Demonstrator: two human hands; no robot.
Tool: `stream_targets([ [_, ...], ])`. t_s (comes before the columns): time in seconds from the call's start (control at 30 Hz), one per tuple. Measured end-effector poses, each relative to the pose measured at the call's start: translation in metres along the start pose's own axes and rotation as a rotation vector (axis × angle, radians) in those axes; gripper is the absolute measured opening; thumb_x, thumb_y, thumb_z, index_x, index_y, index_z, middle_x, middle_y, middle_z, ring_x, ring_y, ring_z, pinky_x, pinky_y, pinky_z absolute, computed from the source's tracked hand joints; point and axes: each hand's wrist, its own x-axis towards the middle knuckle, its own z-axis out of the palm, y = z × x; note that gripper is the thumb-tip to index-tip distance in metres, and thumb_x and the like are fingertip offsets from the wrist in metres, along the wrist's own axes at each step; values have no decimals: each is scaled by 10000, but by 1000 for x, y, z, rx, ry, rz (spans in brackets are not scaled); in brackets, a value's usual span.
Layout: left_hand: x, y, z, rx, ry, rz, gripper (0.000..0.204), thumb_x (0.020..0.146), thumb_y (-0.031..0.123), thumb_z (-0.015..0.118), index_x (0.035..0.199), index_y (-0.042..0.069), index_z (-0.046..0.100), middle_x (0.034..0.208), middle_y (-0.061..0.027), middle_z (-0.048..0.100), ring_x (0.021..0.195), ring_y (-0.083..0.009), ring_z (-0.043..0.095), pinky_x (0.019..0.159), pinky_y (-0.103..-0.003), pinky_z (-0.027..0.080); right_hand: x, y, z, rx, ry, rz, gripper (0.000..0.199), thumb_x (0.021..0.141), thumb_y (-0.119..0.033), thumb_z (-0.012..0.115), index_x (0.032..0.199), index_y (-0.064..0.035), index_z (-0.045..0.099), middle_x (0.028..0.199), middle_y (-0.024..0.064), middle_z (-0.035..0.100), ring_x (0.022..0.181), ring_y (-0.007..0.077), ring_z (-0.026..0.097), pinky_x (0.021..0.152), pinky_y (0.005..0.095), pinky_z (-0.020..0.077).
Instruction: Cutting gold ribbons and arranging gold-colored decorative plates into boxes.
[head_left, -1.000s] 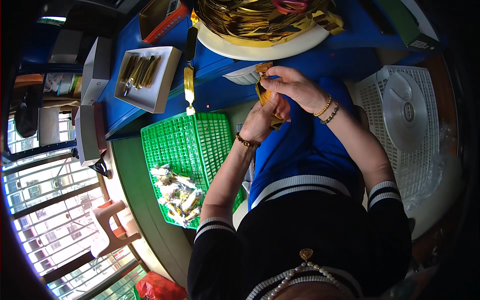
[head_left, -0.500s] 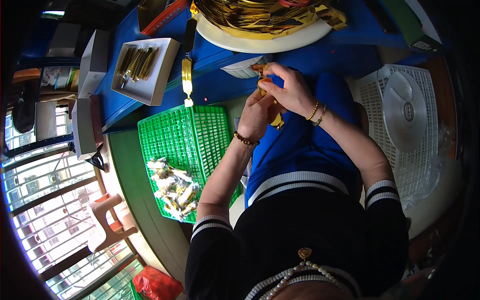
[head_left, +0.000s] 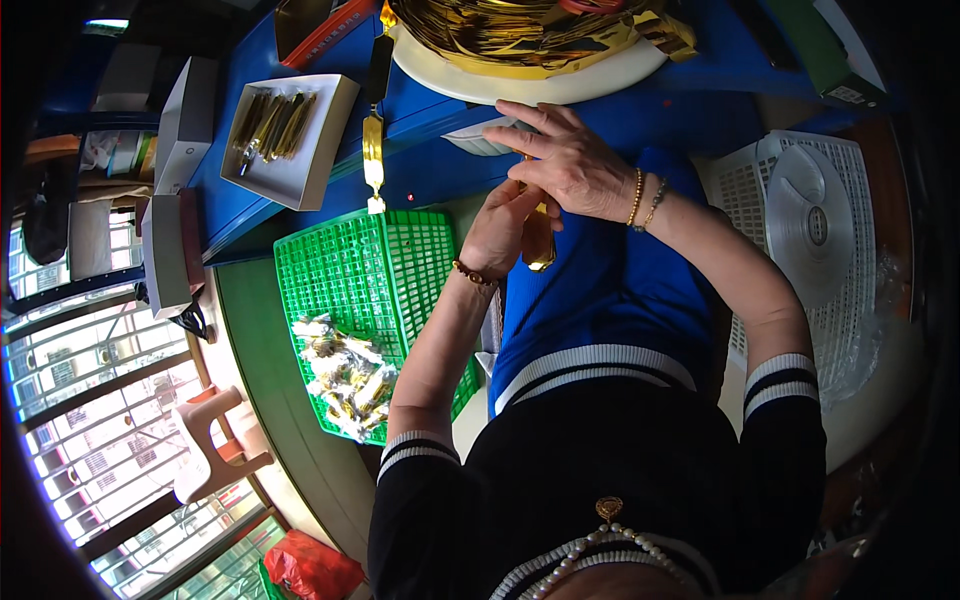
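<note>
Beside the green basket, the left hand curls round a gold strip hanging over the blue trousers, near the table edge. The right hand touches the left, its upper fingers now spread where earlier they bent, its own grip hard to tell; some open room separates it from the white crate.

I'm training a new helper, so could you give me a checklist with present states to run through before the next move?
1. Left hand holding the gold strip: ok, lower end showing.
2. Right hand gripping that strip: cannot tell; some fingers extended, contact hidden.
3. Strip's upper end flat: cannot tell, mostly covered.
4. Gold pieces inside the white box: ok.
5. Shiny bundles inside the green basket: ok.
6. Hanging gold band clear of both hands: ok.
</note>
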Motion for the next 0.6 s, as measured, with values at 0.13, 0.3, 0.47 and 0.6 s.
stream_targets([
  [0.13,3,-3,-13,81,-5,-4,175,927,161,413,941,21,519,777,-74,583,662,-162,581,599,-251,456,-6,-1,6,29,122,63,216,684,-134,677,896,-104,651,1278,81,462,1256,277,347,991,412,320],
  [0.3,5,-7,-4,-20,79,22,149,920,158,416,941,43,508,737,-65,573,596,-145,566,528,-222,430,-26,-7,1,-35,310,152,307,669,-138,716,968,-130,648,1259,89,471,1224,272,382,978,404,329],
  [0.47,3,-5,16,-85,163,-20,105,908,140,420,932,70,493,658,-37,541,469,-99,480,425,-203,362,-24,-6,4,-81,300,221,213,662,-135,726,868,-120,679,1211,61,515,1206,261,398,964,389,320],
  [0.6,8,-11,5,20,70,-5,84,896,125,431,936,74,486,645,-43,546,460,-81,464,399,-199,337,-22,-4,7,-110,345,205,159,662,-131,719,816,-114,682,1169,39,549,1191,253,414,956,396,316],
])
